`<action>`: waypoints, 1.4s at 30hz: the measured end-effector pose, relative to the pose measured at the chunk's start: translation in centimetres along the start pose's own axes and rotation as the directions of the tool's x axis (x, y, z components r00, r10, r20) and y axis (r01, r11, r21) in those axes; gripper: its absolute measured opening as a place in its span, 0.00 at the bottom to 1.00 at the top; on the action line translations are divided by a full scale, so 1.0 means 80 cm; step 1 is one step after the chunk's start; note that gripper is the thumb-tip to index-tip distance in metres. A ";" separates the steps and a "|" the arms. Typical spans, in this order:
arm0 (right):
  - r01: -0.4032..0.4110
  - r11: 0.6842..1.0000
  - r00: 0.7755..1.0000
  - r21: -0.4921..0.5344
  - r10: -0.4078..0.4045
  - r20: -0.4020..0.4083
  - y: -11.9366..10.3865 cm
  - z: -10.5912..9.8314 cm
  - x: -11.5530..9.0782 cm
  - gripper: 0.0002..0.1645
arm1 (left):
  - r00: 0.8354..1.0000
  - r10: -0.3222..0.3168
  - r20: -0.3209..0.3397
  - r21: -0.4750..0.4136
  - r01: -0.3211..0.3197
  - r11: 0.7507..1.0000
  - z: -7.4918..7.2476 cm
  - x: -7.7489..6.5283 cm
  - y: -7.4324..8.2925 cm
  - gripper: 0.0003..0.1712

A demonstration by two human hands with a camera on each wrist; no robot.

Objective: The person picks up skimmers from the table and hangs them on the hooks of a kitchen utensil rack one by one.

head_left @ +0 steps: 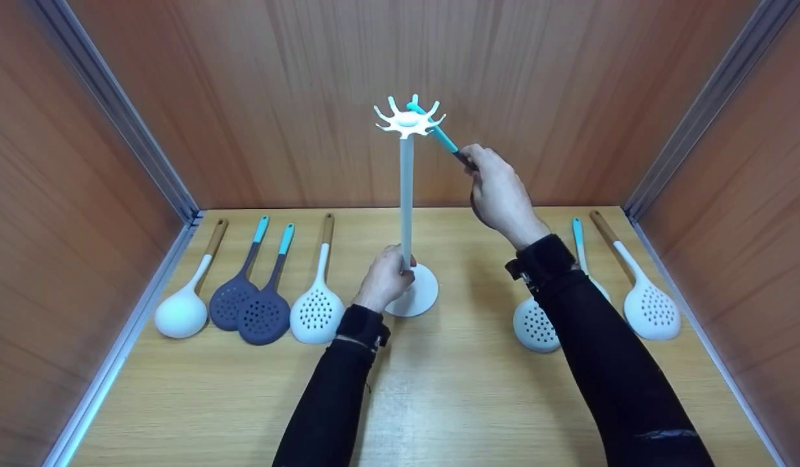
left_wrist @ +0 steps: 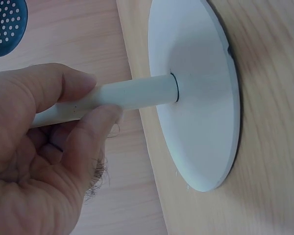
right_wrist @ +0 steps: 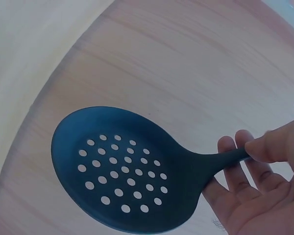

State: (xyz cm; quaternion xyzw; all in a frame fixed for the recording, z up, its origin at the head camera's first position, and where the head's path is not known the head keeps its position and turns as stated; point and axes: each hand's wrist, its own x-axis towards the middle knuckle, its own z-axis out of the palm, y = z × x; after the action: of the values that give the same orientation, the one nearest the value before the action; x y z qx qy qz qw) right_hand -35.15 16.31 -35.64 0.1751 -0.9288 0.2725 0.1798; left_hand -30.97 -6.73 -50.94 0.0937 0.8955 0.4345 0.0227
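A white utensil stand (head_left: 406,194) rises from a round base (left_wrist: 196,88), topped by a ring of curved hooks (head_left: 409,120). Low on its pole, my left hand (head_left: 385,279) grips with thumb and fingers, just above the base. My right hand (head_left: 500,191) pinches the dark neck of a skimmer (right_wrist: 122,171) with a perforated head. The skimmer's turquoise handle (head_left: 444,137) slants up to the left, its tip among the hooks; whether it is caught on one I cannot tell. In the head view my right hand hides the skimmer's head.
On the left lie a white ladle (head_left: 182,313), two dark skimmers (head_left: 263,318) that overlap, and a white slotted turner (head_left: 317,314). To the right are a white skimmer (head_left: 536,324), partly behind my right arm, and another white turner (head_left: 651,311). Wooden walls (head_left: 296,104) enclose the table.
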 end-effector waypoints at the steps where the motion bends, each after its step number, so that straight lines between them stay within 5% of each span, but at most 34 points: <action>1: 0.003 1.000 1.000 0.003 -0.003 0.001 0.001 0.001 0.000 0.23 | 1.000 0.003 -0.002 -0.001 -0.003 1.000 0.000 -0.001 0.000 0.11; 10: 0.039 0.999 0.999 0.016 -0.039 0.012 0.002 0.010 -0.002 0.24 | 1.000 0.008 -0.011 0.003 -0.008 1.000 0.000 -0.001 -0.001 0.11; 30: -0.030 0.995 0.995 0.094 0.021 0.094 -0.010 0.036 -0.007 0.21 | 0.999 -0.040 0.009 -0.007 0.040 0.999 0.000 0.002 0.001 0.11; 37: -0.035 0.997 0.995 0.064 0.029 0.090 -0.012 0.047 -0.006 0.20 | 0.994 0.096 -0.051 0.017 -0.096 0.995 0.000 -0.002 -0.004 0.11; 42: -0.025 0.997 0.996 0.070 0.019 0.087 -0.013 0.056 -0.006 0.20 | 0.996 0.079 -0.044 0.010 -0.079 0.997 0.001 -0.002 -0.005 0.11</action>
State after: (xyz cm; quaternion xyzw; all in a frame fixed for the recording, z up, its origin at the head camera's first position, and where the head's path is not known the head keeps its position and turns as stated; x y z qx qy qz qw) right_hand -35.35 13.01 -38.93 0.1830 -0.9274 0.2993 0.1302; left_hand -30.89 -6.96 -51.32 0.1195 0.8932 0.4332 -0.0150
